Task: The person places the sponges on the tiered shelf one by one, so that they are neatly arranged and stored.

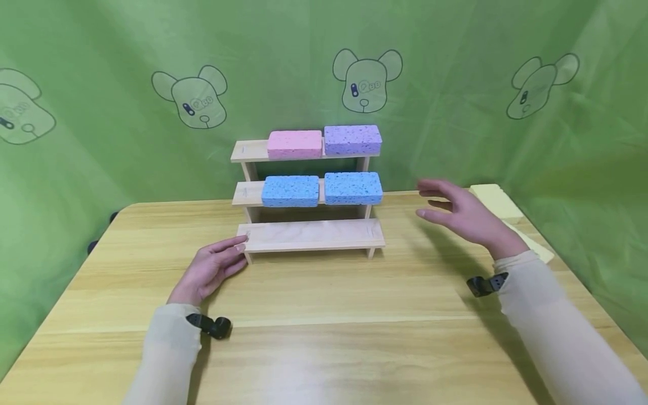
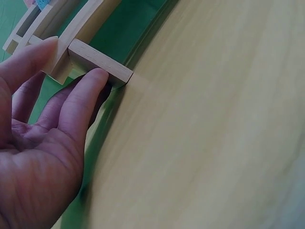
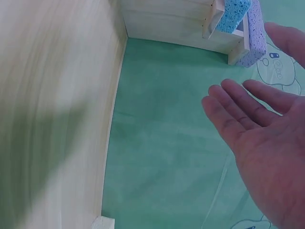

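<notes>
A three-step wooden display rack (image 1: 311,235) stands near the back of the table. My left hand (image 1: 215,267) holds the left end of its lowest step. In the left wrist view the thumb lies on the board's end, and a fingertip (image 2: 99,75) presses the short leg below. A pink sponge (image 1: 295,145) and a purple sponge (image 1: 352,139) sit on the top step. On the middle step are two speckled blue sponges (image 1: 290,191), side by side. My right hand (image 1: 463,214) hovers to the right of the rack, fingers spread loosely and nothing in it.
At the table's right edge, partly behind my right wrist, lie pale yellow sponge-like blocks (image 1: 496,201). A green curtain (image 1: 283,62) with mouse-head prints hangs behind and beside the wooden table (image 1: 324,349). Small dark objects (image 1: 93,246) show past the left table edge.
</notes>
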`<move>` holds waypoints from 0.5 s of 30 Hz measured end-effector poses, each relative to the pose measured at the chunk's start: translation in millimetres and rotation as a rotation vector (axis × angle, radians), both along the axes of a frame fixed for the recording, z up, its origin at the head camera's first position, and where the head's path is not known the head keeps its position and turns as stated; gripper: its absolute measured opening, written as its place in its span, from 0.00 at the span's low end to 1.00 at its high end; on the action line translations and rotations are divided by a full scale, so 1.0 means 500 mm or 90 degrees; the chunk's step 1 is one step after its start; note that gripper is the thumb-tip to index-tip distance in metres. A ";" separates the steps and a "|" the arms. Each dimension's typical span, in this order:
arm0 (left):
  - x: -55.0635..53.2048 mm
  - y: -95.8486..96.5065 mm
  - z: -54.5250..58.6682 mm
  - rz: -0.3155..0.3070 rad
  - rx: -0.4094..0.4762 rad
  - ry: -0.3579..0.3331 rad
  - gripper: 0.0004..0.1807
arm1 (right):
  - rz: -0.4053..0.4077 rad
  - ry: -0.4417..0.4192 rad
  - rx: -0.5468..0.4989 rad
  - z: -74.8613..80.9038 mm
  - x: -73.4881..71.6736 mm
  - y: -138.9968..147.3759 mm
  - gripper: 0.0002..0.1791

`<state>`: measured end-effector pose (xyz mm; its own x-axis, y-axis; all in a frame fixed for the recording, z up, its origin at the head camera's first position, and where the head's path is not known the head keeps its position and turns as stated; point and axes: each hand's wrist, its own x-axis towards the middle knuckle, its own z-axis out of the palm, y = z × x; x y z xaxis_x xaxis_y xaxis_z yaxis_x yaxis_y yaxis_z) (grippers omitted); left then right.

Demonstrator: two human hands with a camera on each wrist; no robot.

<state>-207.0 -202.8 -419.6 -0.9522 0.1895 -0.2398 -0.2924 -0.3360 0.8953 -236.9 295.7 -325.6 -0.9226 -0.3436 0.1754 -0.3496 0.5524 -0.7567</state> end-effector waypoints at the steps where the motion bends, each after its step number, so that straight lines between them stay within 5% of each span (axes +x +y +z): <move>1: 0.000 0.000 0.000 0.000 -0.001 -0.001 0.14 | -0.001 0.000 0.004 -0.001 0.003 0.004 0.35; 15: -0.002 0.000 -0.001 0.002 -0.004 0.002 0.17 | -0.035 0.011 0.049 -0.017 0.049 0.068 0.31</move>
